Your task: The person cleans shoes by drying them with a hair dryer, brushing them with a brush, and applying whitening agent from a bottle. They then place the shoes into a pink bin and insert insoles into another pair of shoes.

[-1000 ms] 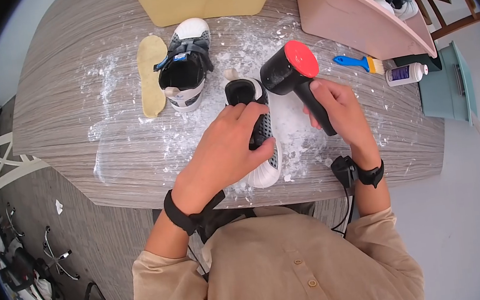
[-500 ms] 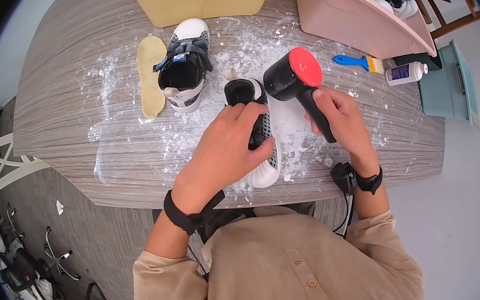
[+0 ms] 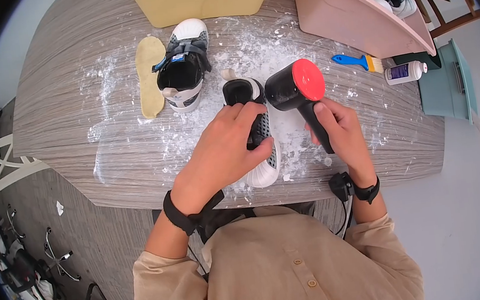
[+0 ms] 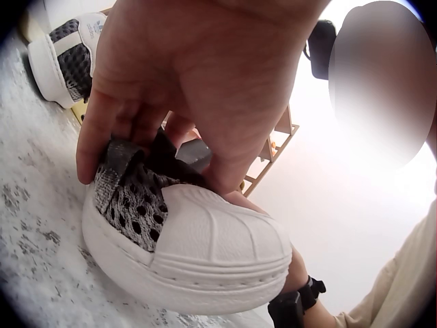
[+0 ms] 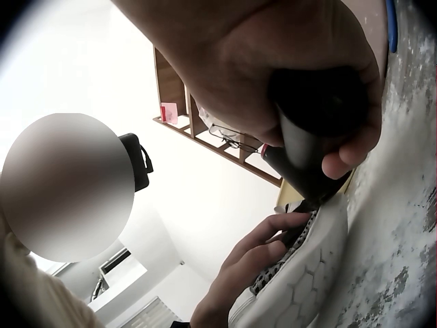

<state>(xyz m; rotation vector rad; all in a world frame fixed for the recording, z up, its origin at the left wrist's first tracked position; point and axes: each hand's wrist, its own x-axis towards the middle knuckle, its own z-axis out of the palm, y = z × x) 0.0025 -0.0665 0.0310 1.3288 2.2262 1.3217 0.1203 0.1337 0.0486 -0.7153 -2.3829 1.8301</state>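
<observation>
My left hand (image 3: 216, 147) grips a white sneaker (image 3: 263, 174) with a dark perforated upper, fingers over its opening and thumb on the near side. The sneaker's white toe cap (image 4: 225, 232) shows large in the left wrist view. My right hand (image 3: 344, 132) is wrapped round the handle of a black hair-dryer-shaped device (image 3: 283, 90) with a round red end. The black end of its barrel faces the sneaker's side, close to the heel. A matching sneaker (image 3: 186, 64) stands farther back, next to a yellowish insole (image 3: 150, 77).
White powder and flakes (image 3: 107, 76) are scattered over the wood-grain table. A yellow bin (image 3: 205, 0) stands at the back, a pink bin (image 3: 350, 22) with shoes at the back right. Near it lie a blue-handled brush (image 3: 354, 61) and a white bottle (image 3: 403, 73). A teal bin (image 3: 448, 84) stands farther right.
My right hand has moved the black device toward me and slightly right, down along the sneaker's side. My left hand and the sneaker it grips stay nearly still.
</observation>
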